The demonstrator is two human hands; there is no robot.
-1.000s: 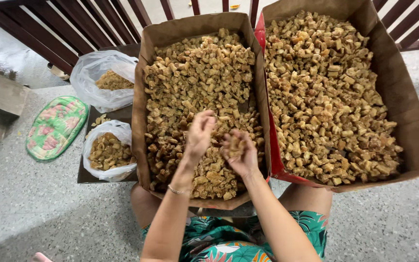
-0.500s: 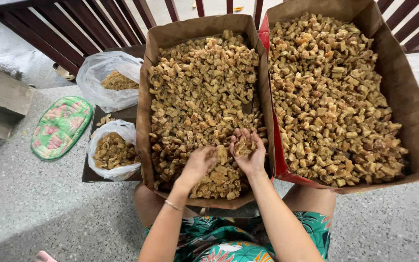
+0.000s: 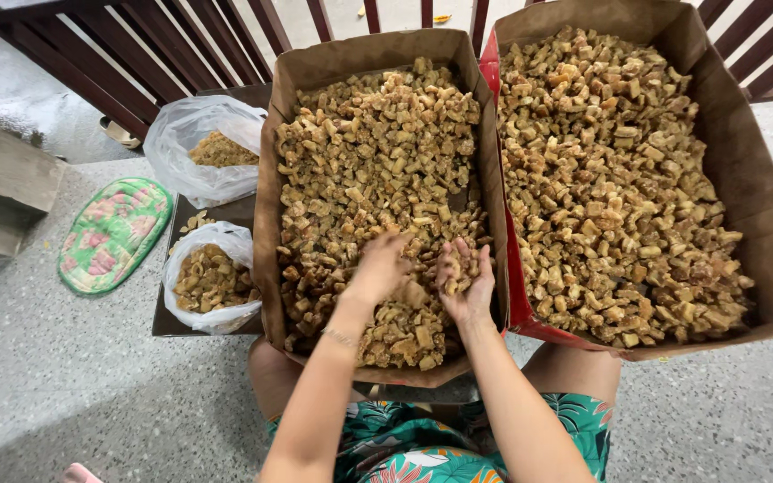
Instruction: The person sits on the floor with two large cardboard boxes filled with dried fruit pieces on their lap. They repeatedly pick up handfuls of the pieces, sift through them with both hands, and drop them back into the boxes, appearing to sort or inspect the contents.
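Two big brown boxes: right box [image 3: 767, 224] heaped full, left box [image 3: 266, 206] in the middle, full of golden chunks [image 3: 378, 152]. Near its near end, left hand [image 3: 379, 268] spread loosely on the pile, right hand [image 3: 467, 277] cupping a few chunks. Far left, two small plastic bags [image 3: 212, 286].

Partly hidden and cropped parts of a view down onto two paper-lined boxes of golden-brown chunks.

The right box [image 3: 753, 206] is cut off by the top edge. The left hand [image 3: 378, 268] covers the chunks [image 3: 369, 161] beneath it, and its fingertips are blurred. The right hand [image 3: 467, 282] cups a few pieces, its palm side partly hidden. Both forearms run off the bottom edge. A dark tray [image 3: 234, 213] lies mostly under two plastic bags [image 3: 203, 148]. What the chunks are cannot be told.
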